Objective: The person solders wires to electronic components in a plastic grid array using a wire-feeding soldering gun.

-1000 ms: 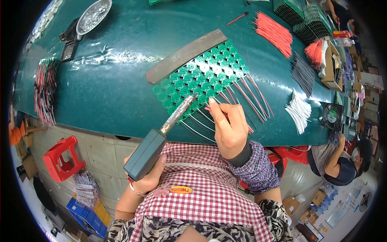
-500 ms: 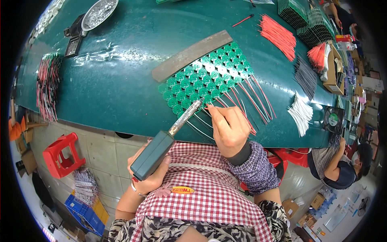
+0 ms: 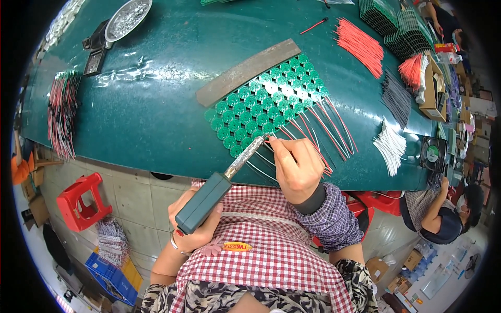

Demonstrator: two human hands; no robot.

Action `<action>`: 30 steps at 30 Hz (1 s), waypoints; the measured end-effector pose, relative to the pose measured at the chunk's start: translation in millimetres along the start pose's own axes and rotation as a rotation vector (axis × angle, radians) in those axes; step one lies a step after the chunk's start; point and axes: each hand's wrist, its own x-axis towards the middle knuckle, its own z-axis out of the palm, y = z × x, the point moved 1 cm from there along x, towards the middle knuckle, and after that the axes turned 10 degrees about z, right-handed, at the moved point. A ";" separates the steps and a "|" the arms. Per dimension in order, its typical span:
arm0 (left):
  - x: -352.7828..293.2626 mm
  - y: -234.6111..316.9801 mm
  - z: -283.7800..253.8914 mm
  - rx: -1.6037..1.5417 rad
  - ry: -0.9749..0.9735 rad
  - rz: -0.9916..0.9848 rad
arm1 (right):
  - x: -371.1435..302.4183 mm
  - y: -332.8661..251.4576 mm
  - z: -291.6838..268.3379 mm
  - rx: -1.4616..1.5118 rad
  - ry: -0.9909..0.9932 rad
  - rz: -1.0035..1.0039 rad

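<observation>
My left hand (image 3: 192,239) is wrapped round the dark green handle of a soldering iron (image 3: 204,202). Its worn metal barrel slants up and right, with the tip at the near edge of a panel of round green circuit boards (image 3: 254,107). Just beside that tip, my right hand (image 3: 299,169) pinches a thin red wire (image 3: 270,136); most of the wire is hidden by the fingers. Red and white wires (image 3: 330,130) trail from the panel's near right edge, and several white ones lie left of my right hand. A flat grey bar (image 3: 249,71) lies along the panel's far edge.
Bundles of red wires (image 3: 359,48), black wires (image 3: 396,99) and white wires (image 3: 390,147) lie to the right, near a small fan (image 3: 432,154). A metal dish (image 3: 128,21) stands far left; wired boards (image 3: 63,115) lie below it. A co-worker (image 3: 443,219) sits at right.
The soldering iron's tip has shifted slightly right and toward me, from the board's face to its edge by the pinched wire. My right hand has barely moved.
</observation>
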 end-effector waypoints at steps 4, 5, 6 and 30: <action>-7.4 -1.6 0.9 -0.054 0.020 -0.087 | 0.4 -0.8 -0.4 -0.002 0.003 0.003; -7.3 -0.5 0.0 -0.046 0.040 -0.075 | 0.3 -0.8 -0.3 -0.003 0.004 0.003; -7.7 0.2 -0.5 -0.038 0.059 -0.063 | 0.5 -0.9 -0.3 -0.006 0.006 0.002; -20.5 -0.7 -4.3 -0.079 0.105 -0.134 | 1.0 -7.3 -1.0 0.061 0.111 -0.062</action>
